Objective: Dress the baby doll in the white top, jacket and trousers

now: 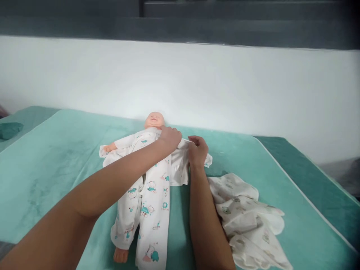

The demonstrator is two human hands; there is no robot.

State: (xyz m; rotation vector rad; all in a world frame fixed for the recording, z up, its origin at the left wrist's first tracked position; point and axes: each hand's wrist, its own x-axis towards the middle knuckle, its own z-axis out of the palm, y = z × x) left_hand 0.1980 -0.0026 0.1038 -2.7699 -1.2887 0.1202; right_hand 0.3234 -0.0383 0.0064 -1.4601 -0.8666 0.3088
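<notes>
A baby doll [154, 119] lies on its back, head toward the wall, wearing white printed baby clothes [152, 187]. Its arm on the left of the view rests out to the side with the hand [110, 147] showing, and one bare foot [120, 255] sticks out below. My left hand [170, 139] reaches across the doll's chest, fingers closed on the white baby shirt [180, 165] at the shoulder. Beside it, my right hand [198, 150] curls around the shirt's sleeve on the right. The doll's other arm is hidden by the cloth and my hands.
A crumpled white printed cloth [247, 217] lies to the right of my right forearm. Everything rests on a green padded mat [56, 161] with pale seams, which meets a white wall [180, 82] at the back. A dark ledge [180, 30] runs above.
</notes>
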